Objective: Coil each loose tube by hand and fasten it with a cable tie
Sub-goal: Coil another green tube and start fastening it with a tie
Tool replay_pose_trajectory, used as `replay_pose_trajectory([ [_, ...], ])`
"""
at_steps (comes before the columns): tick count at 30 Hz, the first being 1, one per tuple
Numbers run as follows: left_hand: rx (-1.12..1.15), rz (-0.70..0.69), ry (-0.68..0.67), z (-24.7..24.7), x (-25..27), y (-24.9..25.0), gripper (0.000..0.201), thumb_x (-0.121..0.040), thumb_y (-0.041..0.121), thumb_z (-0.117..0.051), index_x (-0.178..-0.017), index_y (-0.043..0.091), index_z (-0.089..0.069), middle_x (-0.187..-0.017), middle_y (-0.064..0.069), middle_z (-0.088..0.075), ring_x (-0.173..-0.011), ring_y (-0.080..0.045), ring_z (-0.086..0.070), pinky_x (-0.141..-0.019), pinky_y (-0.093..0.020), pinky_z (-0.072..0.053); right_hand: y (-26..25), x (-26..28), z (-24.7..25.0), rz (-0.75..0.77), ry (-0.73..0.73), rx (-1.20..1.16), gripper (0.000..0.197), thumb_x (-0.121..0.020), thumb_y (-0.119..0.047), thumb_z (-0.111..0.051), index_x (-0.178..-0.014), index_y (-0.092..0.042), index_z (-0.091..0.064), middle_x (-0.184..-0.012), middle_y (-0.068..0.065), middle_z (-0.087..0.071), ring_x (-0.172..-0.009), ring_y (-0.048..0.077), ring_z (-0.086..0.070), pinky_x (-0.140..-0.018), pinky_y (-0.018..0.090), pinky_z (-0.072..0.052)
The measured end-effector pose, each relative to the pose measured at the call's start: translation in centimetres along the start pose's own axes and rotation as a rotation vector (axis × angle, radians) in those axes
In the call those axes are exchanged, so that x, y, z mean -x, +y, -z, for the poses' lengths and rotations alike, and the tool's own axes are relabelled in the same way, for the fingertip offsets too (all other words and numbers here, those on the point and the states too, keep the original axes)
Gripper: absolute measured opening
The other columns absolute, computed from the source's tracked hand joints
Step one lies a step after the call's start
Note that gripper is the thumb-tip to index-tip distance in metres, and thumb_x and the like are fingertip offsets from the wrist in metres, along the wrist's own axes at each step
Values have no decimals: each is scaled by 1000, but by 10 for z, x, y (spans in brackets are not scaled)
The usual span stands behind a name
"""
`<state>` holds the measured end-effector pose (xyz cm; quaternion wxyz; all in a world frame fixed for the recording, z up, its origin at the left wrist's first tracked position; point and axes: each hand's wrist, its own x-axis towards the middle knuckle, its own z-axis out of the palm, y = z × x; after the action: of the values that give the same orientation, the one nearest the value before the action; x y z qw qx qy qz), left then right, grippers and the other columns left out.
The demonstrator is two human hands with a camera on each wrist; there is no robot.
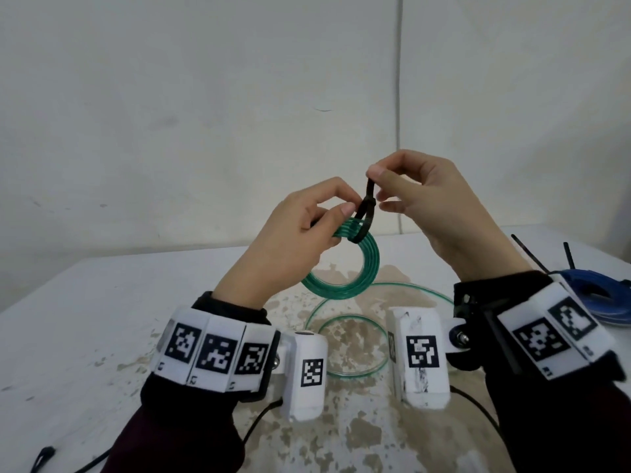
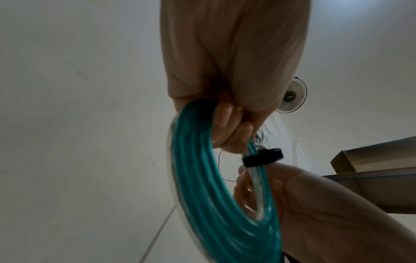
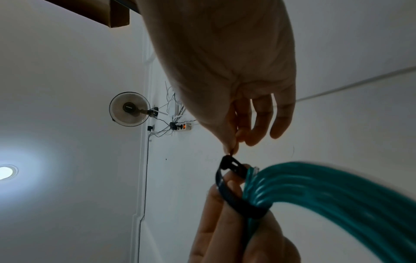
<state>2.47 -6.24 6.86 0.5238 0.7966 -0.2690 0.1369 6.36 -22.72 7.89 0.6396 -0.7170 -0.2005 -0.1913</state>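
A green tube coil point(image 1: 355, 271) hangs in the air above the table, held up by my left hand point(image 1: 307, 227), whose fingers grip the coil's top left. A black cable tie point(image 1: 365, 216) loops round the coil's strands beside that grip. My right hand point(image 1: 392, 186) pinches the tie's free end between thumb and forefinger, just above the tie's head. In the left wrist view the coil point(image 2: 202, 178) runs under my curled fingers point(image 2: 231, 128), with the tie point(image 2: 262, 157) just past them. The right wrist view shows the tie point(image 3: 234, 188) circling the coil point(image 3: 326, 192).
The coil's loose tail point(image 1: 345, 339) lies in loops on the worn white table point(image 1: 102, 302) under my wrists. A blue tube bundle point(image 1: 601, 298) with black tie ends sits at the right edge. A black cord point(image 1: 44, 459) lies front left. A white wall point(image 1: 239, 97) stands behind.
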Motion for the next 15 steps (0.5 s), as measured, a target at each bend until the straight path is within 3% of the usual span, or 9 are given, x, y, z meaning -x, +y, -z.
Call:
replay_pose_trajectory([
  [2,27,10,-27,0,1,2,17,-99,17,-46,-91,6,-57,-63,-14,-38,-52,-38,-24,-44,-3,-34,0,-1,0,26,115,-7,13,-89,-19,-65,-76,-17,-63,-74,-9,-60,-61,4,-57,-69,25,-53],
  [4,37,22,-29,-2,0,3,18,-99,17,-46,-89,5,-55,-64,-14,-39,-54,-45,-28,-43,-3,-33,0,-1,-1,43,173,-26,12,-90,-19,-64,-78,-16,-63,-75,-7,-60,-60,5,-57,-65,25,-54],
  [6,32,40,-12,-2,-1,1,19,-100,18,-46,-87,6,-54,-61,-10,-44,-52,-40,-28,-41,-6,-31,-2,0,-3,-13,66,-74,14,-93,-20,-59,-82,-14,-63,-78,-1,-61,-61,7,-57,-61,27,-54],
  [8,32,65,22,-1,-2,-2,20,-100,19,-46,-86,8,-53,-50,5,-46,-43,-22,-30,-39,-14,-26,-4,3,-2,-130,-189,-90,19,-94,-25,-57,-86,-10,-66,-84,4,-65,-67,11,-60,-64,27,-55],
  [10,41,78,65,2,-3,-5,20,-100,20,-45,-88,6,-53,-44,8,-45,-40,-12,-27,-38,-18,-24,-6,6,-2,-173,-350,-89,18,-91,-26,-60,-87,-10,-68,-88,6,-67,-76,14,-63,-70,27,-55],
  [15,81,41,97,0,-3,-3,19,-100,16,-44,-102,5,-60,-46,10,-44,-56,-29,-25,-42,-6,-32,-7,6,-5,-71,-205,-62,16,-89,-17,-65,-74,-13,-60,-84,7,-65,-77,12,-63,-62,26,-54],
])
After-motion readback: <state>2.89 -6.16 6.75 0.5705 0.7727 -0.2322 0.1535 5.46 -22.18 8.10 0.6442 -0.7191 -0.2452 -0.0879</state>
